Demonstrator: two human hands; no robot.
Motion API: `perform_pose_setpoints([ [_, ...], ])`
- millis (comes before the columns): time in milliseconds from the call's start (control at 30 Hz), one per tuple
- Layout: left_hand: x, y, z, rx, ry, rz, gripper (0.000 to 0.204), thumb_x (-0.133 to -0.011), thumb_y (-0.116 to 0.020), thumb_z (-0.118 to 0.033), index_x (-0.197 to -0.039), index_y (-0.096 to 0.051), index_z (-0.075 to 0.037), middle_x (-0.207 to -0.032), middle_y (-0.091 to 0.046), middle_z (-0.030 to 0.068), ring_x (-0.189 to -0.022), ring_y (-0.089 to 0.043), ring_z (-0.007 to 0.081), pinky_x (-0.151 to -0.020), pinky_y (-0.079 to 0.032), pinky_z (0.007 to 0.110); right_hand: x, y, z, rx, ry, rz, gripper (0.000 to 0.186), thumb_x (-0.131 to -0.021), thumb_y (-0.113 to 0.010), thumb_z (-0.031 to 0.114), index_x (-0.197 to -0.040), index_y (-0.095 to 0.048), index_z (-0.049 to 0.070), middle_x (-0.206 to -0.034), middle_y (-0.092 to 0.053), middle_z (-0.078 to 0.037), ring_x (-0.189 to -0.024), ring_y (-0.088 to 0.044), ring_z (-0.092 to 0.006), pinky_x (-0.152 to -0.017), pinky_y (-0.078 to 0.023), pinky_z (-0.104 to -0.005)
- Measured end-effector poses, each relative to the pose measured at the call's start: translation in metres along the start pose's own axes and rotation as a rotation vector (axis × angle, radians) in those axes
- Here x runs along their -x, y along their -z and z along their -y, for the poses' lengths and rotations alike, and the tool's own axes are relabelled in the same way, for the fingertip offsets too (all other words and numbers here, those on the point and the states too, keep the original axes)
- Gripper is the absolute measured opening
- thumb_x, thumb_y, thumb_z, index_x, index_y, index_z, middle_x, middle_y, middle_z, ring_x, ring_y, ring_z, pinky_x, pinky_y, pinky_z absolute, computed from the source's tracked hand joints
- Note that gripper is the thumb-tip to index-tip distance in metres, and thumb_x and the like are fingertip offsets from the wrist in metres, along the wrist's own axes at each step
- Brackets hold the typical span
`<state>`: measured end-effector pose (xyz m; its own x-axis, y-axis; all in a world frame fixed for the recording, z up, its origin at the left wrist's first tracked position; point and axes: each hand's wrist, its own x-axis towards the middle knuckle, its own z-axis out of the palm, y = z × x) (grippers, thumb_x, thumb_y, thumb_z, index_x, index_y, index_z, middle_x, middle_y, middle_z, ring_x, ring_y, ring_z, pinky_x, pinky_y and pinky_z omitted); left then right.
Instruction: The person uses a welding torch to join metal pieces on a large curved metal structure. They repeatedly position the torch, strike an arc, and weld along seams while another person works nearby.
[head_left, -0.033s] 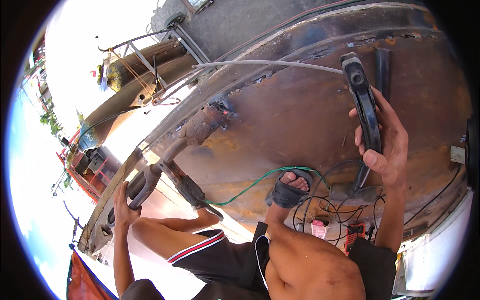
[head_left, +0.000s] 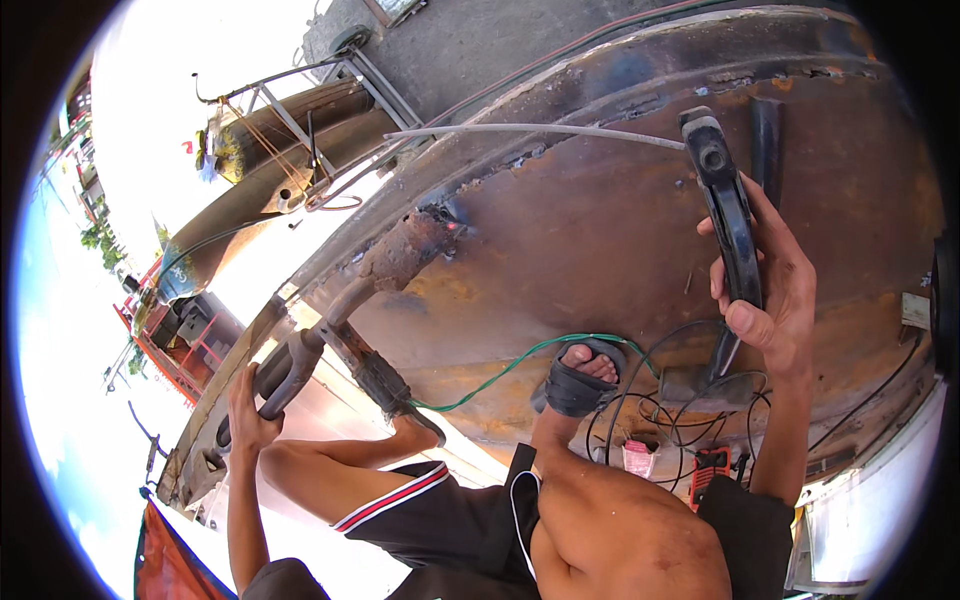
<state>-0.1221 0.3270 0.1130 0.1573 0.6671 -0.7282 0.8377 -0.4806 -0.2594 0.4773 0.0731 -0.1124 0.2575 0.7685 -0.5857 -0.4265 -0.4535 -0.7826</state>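
My right hand point(head_left: 770, 285) is closed around the black handle of a welding electrode holder point(head_left: 732, 215), raised above the rusty metal surface. A long, slightly bent grey welding rod point(head_left: 540, 127) sticks out of its jaw toward the left. On the left, my left hand point(head_left: 250, 412) grips a dark curved metal bar point(head_left: 290, 378). Between the hands a rusty pipe point(head_left: 400, 248) meets the metal surface, and a small red glowing spot shows at that joint. The rod's tip is well apart from the joint.
My sandalled foot point(head_left: 585, 378) rests on the curved rusty metal surface point(head_left: 600, 240). A green cable point(head_left: 500, 375) and tangled black cables point(head_left: 680, 425) lie around it, near a red device point(head_left: 710, 468) and a pink-and-white packet point(head_left: 638, 458). Beyond the rim stands a metal frame point(head_left: 290, 125).
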Motion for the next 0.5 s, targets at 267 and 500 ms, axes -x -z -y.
perform_pose_setpoints([
  [267,-0.002,-0.012,0.021,0.012,0.01,0.053,0.092,-0.06,-0.077,-0.009,-0.147,-0.049,-0.001,-0.138,-0.06,0.0251,-0.128,-0.056,0.0467,-0.112,-0.044,0.05,0.015,-0.011,0.005,0.247,0.045,-0.038,0.107,-0.081,-0.08,0.06,-0.157,-0.045,-0.008,-0.126,-0.067,-0.017,-0.096,-0.065,-0.0168,-0.083,-0.051,-0.0275],
  [500,-0.028,0.063,-0.054,0.015,0.109,0.344,0.088,-0.065,-0.082,-0.017,-0.147,-0.052,-0.001,-0.14,-0.058,0.0248,-0.131,-0.056,0.0453,-0.112,-0.043,0.052,0.042,-0.021,-0.013,0.232,0.036,-0.16,0.11,-0.079,-0.083,0.057,-0.159,-0.041,-0.008,-0.134,-0.064,-0.018,-0.108,-0.066,-0.0179,-0.09,-0.052,-0.0272],
])
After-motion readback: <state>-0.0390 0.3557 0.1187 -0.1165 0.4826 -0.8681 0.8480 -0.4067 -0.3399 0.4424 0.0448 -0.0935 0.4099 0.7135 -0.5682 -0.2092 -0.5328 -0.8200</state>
